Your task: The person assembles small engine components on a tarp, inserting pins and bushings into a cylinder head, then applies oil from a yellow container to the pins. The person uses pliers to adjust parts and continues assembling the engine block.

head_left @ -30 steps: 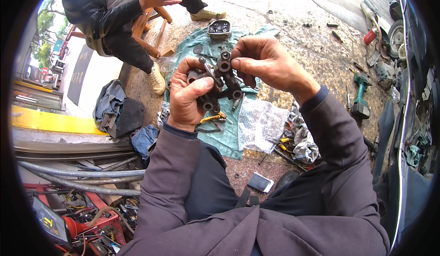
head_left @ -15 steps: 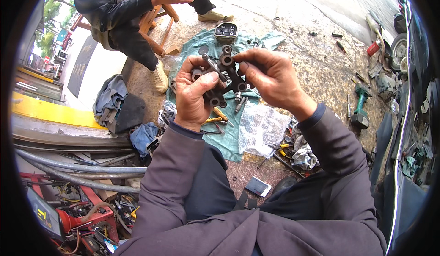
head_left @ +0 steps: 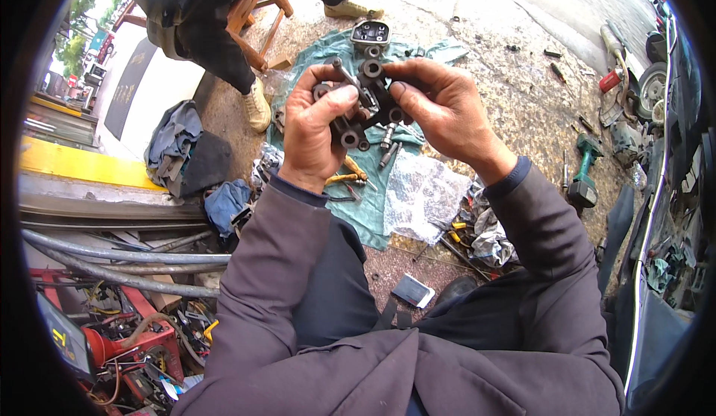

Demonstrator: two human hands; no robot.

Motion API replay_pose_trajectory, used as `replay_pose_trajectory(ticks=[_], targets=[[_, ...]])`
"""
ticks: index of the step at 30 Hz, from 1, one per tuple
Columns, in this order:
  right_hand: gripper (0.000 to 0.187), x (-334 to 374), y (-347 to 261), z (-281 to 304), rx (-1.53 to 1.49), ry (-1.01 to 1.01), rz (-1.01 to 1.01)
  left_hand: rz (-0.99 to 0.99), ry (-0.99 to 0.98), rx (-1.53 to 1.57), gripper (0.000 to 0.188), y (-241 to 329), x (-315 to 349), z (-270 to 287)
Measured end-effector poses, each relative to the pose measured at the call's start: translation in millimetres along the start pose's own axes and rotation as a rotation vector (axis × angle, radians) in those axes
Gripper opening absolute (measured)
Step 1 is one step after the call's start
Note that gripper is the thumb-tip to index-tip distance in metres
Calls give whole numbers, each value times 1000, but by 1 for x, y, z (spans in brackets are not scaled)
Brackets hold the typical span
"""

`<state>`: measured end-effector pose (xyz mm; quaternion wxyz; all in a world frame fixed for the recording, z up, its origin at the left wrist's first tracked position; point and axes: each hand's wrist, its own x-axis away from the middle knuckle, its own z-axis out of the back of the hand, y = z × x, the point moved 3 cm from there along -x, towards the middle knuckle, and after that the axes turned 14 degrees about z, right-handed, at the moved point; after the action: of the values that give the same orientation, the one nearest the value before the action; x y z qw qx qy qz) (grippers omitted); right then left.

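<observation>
My left hand [head_left: 319,123] grips a dark metal part with several round bores [head_left: 371,69], its thumb pressed over a slim metal pin [head_left: 344,71] that lies slantwise along the part. My right hand [head_left: 446,112] pinches the part's right side between thumb and fingers; the fingertips are partly hidden behind it. Both hands hold the part up over a green cloth [head_left: 365,224] on the ground. Just beyond it, on the cloth, sits a grey metal housing with a dark opening [head_left: 371,33]. Pliers with yellow handles [head_left: 356,168] and small metal shafts [head_left: 388,146] lie below the part.
Clear plastic wrap [head_left: 421,200] overlaps the cloth. A green cordless drill [head_left: 585,170] lies to the right. At upper left another person [head_left: 216,43] sits on a wooden stool [head_left: 257,28]. Metal pipes [head_left: 134,256] and a red tool-filled rack [head_left: 156,341] are at lower left.
The part has tilted and risen slightly in my hands. My right fingers have shifted a little around its side. The whole view has moved slightly, and the seated person's hand sits higher in it.
</observation>
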<state>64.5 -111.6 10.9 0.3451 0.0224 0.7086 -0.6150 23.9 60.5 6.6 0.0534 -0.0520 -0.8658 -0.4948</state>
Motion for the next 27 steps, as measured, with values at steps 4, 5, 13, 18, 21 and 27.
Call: replay_pose_trajectory(ticks=[4, 5, 13, 18, 21, 27], targets=[[23, 0, 6, 0, 50, -14, 57, 26, -17, -38, 26, 0, -1, 2], [23, -1, 7, 0, 97, -10, 85, 18, -32, -39, 26, 0, 0, 3], [26, -4, 16, -17, -176, -37, -39, 47, -35, -130, 33, 7, 3, 21], [23, -10, 19, -25, -237, -26, -75, 48, -46, -128, 37, 10, 4, 37], [22, -15, 24, -28, -215, -44, -130, 75, -75, -131, 37, 14, 4, 47], [24, -28, 49, -39, -273, -66, -182, 46, 36, -160, 34, 27, 6, 75]])
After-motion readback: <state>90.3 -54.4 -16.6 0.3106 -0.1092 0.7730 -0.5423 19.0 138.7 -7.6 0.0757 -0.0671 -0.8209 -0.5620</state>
